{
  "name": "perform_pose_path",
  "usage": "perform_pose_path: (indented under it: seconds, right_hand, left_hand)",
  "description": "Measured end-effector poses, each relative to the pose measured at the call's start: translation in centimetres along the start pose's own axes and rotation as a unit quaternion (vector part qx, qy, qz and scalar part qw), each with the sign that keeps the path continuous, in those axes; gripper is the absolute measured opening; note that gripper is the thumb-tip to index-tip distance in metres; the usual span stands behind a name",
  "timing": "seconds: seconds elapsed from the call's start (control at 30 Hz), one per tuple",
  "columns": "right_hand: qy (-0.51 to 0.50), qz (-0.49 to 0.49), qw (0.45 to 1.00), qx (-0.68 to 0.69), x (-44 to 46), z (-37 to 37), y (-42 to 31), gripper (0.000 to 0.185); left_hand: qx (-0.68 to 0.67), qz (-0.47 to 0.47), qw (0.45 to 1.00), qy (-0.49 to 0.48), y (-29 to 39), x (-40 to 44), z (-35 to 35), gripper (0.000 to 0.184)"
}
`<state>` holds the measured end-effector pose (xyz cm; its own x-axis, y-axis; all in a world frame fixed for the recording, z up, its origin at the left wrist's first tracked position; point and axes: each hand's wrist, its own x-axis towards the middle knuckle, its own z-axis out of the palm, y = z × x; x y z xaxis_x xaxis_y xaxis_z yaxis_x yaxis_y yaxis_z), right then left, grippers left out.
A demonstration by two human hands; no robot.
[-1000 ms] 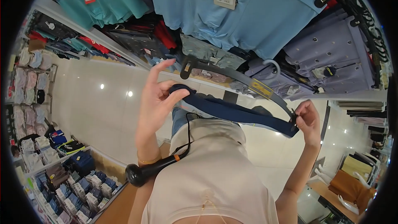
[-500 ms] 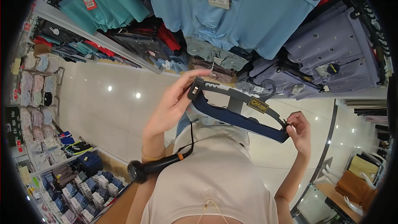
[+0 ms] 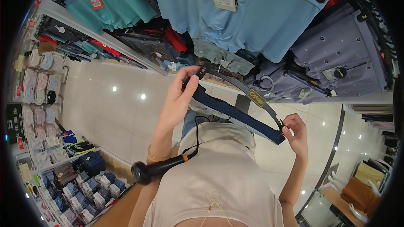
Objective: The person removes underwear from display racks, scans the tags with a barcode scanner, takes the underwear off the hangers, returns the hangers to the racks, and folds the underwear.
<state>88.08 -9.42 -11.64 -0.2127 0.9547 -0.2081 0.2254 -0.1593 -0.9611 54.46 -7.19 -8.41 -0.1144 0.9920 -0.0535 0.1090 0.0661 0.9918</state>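
Between my hands is a black clip hanger (image 3: 241, 85) with a gold-lettered label, tilted down to the right. A navy garment (image 3: 227, 111) hangs from its end clips, its waistband toward me. My left hand (image 3: 179, 96) is closed round the hanger's left clip end, thumb on top. My right hand (image 3: 296, 133) pinches the clip at the right end, by the garment's corner. A black, round-ended tool (image 3: 162, 170) with an orange band and a cord lies across my left forearm.
Light blue shorts (image 3: 248, 14) with a price tag hang in front, teal shorts (image 3: 111, 6) to their left and purple patterned shorts (image 3: 341, 54) to the right. Packaged goods fill a rack (image 3: 42, 84) at left. Folded clothes sit in a bin (image 3: 80, 189). Mannequin hands (image 3: 357, 212) stand at lower right.
The hanger's left end has risen, so it slopes more steeply. My left hand moved up with its thumb over the clip; my right hand shifted slightly left, still pinching its clip.
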Motion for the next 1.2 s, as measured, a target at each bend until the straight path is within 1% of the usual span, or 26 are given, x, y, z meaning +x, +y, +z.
perform_pose_path:
  seconds: [0.07,0.17,0.2,0.27,0.3,0.37,0.43,0.47,0.5,0.53,0.6,0.7,0.8,0.9,1.03,1.2]
  right_hand:
    - [0.009,-0.005,1.0,-0.004,0.0,0.1,-0.2,0.017]
    - [-0.023,-0.007,0.996,-0.091,0.3,-0.1,-0.5,0.013]
    - [0.009,-0.03,0.985,-0.167,0.4,0.0,-0.7,0.012]
    - [0.072,-0.076,0.943,-0.314,0.8,1.0,-1.7,0.011]
    - [0.164,-0.107,0.914,-0.355,1.1,2.3,-3.3,0.012]
    - [0.222,-0.233,0.89,-0.323,2.1,4.9,-5.6,0.017]
    - [0.128,-0.276,0.933,-0.19,3.7,8.2,-7.1,0.025]
    - [0.054,-0.237,0.963,-0.115,4.6,9.8,-7.0,0.031]
    - [0.001,-0.244,0.966,-0.089,5.6,11.2,-7.1,0.033]
    - [-0.035,-0.196,0.979,0.038,6.6,12.8,-7.0,0.026]
    - [-0.029,-0.183,0.983,-0.002,7.8,13.6,-7.6,0.017]
    - [0.022,-0.192,0.98,-0.04,8.2,13.9,-7.9,0.014]
    - [0.036,-0.227,0.971,-0.067,8.4,14.1,-8.4,0.016]
    - [0.042,-0.218,0.974,-0.046,8.8,14.4,-8.5,0.017]
    - [0.057,-0.208,0.976,-0.011,9.4,14.6,-8.1,0.022]
    - [0.053,-0.154,0.986,0.046,10.0,14.3,-7.6,0.026]
  left_hand:
    - [0.031,-0.009,0.999,-0.013,-0.3,0.1,-0.2,0.023]
    - [0.01,-0.001,1.0,0.011,0.2,0.1,0.7,0.021]
    - [0.021,0.021,0.999,0.012,0.2,0.1,0.9,0.02]
    - [0.042,0.065,0.997,0.016,0.0,0.1,1.4,0.019]
    - [0.067,0.07,0.995,0.006,0.3,0.1,1.6,0.018]
    - [0.117,0.078,0.99,-0.018,1.1,-0.1,2.3,0.018]
    - [0.11,0.084,0.99,-0.027,1.6,-0.1,3.0,0.018]
    - [0.109,0.089,0.99,-0.032,1.8,-0.1,3.2,0.018]
    - [0.1,0.1,0.989,-0.034,1.8,-0.1,3.4,0.015]
    - [0.104,0.108,0.988,-0.036,1.4,0.0,3.2,0.014]
    - [0.114,0.121,0.986,-0.034,0.6,0.1,2.6,0.014]
    - [-0.012,-0.023,1.0,-0.001,1.7,-0.7,1.9,0.013]
    - [-0.101,0.013,0.995,0.022,0.3,-0.4,1.5,0.016]
    - [-0.164,0.027,0.985,0.05,-0.2,-0.3,1.7,0.015]
    - [-0.157,0.02,0.987,0.031,-0.5,0.0,1.5,0.014]
    - [-0.137,0.006,0.99,0.012,-0.2,0.2,1.7,0.014]
